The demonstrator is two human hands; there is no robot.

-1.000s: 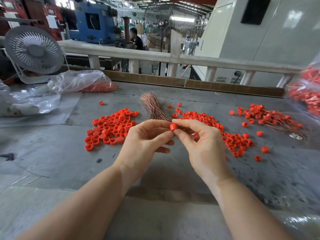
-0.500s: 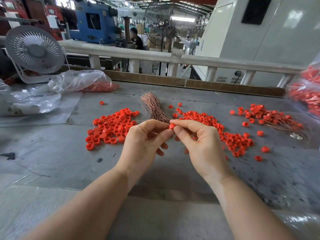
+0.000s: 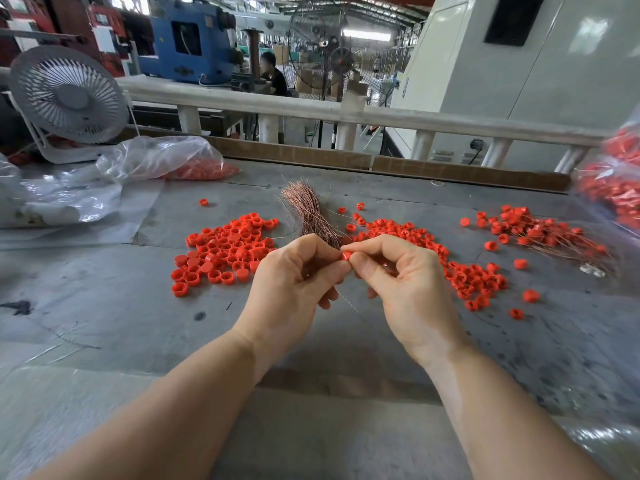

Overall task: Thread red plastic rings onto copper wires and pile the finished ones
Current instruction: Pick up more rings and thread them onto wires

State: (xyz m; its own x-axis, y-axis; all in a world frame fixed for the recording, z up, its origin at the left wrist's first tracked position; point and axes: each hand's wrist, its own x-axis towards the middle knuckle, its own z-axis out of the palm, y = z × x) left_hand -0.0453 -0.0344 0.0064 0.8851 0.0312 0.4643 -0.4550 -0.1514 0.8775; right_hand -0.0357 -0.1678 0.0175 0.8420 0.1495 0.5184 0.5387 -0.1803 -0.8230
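My right hand (image 3: 408, 285) pinches a small red ring (image 3: 345, 255) between thumb and forefinger, above the table's middle. My left hand (image 3: 294, 282) meets it fingertip to fingertip and pinches a thin copper wire (image 3: 346, 301) that hangs down between the two hands. A bundle of bare copper wires (image 3: 308, 209) lies just beyond the hands. Loose red rings lie in a heap on the left (image 3: 225, 251) and another on the right (image 3: 460, 268). Finished rings on wires are piled at the far right (image 3: 547, 233).
A grey worn table (image 3: 104, 306) carries everything. Clear plastic bags (image 3: 152, 161) with red rings lie at the back left beside a white fan (image 3: 69, 98). Another bag of red parts (image 3: 613, 181) sits at the right edge. A white railing (image 3: 346, 112) borders the far side.
The hands have closed together slightly and the ring sits tighter between the fingertips; the wire now shows hanging below them. Nothing else on the table moved.
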